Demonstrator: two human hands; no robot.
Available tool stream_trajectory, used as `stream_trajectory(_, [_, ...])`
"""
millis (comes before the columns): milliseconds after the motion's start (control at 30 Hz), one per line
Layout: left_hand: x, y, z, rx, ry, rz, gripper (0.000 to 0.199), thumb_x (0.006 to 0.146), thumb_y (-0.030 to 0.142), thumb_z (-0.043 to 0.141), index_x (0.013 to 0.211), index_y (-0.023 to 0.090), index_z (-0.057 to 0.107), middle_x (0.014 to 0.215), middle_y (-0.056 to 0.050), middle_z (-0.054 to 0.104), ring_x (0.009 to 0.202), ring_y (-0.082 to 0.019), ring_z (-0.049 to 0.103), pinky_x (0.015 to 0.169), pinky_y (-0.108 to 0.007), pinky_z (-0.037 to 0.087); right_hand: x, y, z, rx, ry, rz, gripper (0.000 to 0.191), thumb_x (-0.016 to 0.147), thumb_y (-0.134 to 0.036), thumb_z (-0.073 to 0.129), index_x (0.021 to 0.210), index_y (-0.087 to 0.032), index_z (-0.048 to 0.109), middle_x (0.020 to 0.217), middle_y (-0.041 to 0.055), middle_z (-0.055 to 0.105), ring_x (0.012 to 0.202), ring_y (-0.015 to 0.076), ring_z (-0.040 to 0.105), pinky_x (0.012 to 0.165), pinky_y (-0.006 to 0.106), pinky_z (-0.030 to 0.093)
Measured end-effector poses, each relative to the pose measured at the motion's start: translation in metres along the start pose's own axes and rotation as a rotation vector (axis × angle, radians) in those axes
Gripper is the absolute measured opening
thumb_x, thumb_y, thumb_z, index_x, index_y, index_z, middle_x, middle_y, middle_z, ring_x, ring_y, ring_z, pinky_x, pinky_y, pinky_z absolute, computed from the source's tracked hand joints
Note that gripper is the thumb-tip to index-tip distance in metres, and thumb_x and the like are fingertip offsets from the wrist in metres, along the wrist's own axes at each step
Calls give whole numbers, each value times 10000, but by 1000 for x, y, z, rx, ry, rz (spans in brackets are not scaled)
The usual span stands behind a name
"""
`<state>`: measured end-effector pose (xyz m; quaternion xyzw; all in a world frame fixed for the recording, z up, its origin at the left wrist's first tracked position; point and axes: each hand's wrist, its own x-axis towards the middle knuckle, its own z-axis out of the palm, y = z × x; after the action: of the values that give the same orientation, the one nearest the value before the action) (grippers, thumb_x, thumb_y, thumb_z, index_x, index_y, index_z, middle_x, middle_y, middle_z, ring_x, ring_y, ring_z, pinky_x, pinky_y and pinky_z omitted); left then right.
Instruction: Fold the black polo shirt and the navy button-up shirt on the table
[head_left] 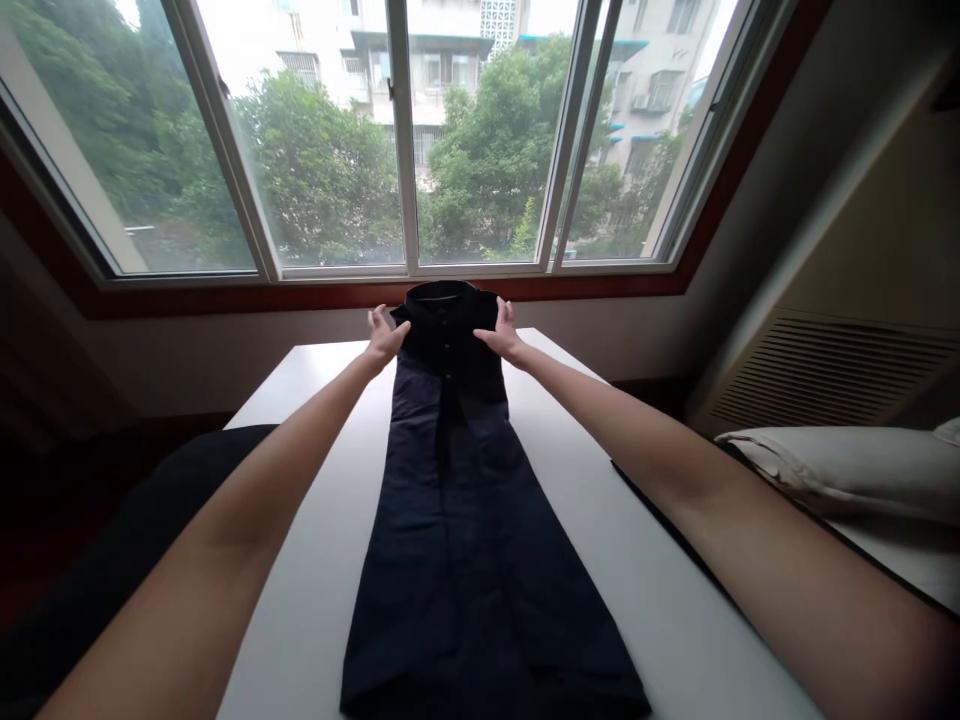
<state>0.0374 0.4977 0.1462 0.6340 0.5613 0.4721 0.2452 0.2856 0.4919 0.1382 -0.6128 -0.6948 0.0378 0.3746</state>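
1. Both arms are stretched straight forward, forearms bare.
2. The left hand (385, 338) is held open, fingers spread, palm turned inward.
3. The right hand (501, 335) is likewise opened, facing the left.

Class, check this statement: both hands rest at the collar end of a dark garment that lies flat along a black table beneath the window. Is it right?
Not quite. The head view shows the table is white, not black. The rest holds: the left hand and right hand rest at the collar end of the dark garment, laid flat beneath the window.
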Motion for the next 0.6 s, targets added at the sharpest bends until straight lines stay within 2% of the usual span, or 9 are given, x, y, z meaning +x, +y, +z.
stream_trajectory(67, [-7,-14,16,36,14,123,691,834,278,630,1402,127,266,1570,-209,82,1479,-295,83,1191,-414,125,-11,1,11,-63,-63,12,883,836,-334,615,1530,-115,114,1594,203,56,1458,313,160,1158,477,223])
stream_trajectory(133, [-29,-35,32,182,-88,196,685,842,296,621,1408,106,287,1576,-219,91,1485,-298,48,1198,-414,105,-38,5,25,-123,-189,1,902,846,-379,608,1544,-146,86,1611,161,-22,1475,301,91,1177,485,161])
stream_trajectory(267, [-98,-81,56,491,-367,236,616,902,396,529,1426,137,338,1590,-195,160,1469,-305,172,1180,-489,174,-116,20,57,-229,-372,-84,770,902,-414,526,1543,-194,160,1617,129,52,1475,282,127,1176,532,95])
stream_trajectory(333, [-131,-96,61,591,-445,270,556,941,425,444,1423,158,373,1571,-167,256,1458,-287,219,1179,-519,150,-149,27,68,-239,-419,-126,659,939,-418,460,1524,-203,245,1603,132,157,1469,266,164,1175,540,75])
stream_trajectory(467, [-168,-100,59,679,-402,304,518,974,422,345,1417,163,420,1535,-138,353,1445,-256,265,1185,-494,154,-182,33,69,-209,-418,-126,545,979,-410,372,1466,-166,383,1532,147,347,1439,243,268,1181,495,131])
stream_trajectory(600, [-186,-90,48,698,-394,270,554,969,449,346,1431,151,415,1544,-136,333,1450,-272,249,1182,-483,172,-197,31,57,-219,-402,-90,533,977,-401,381,1446,-151,423,1528,136,357,1432,246,284,1176,463,177])
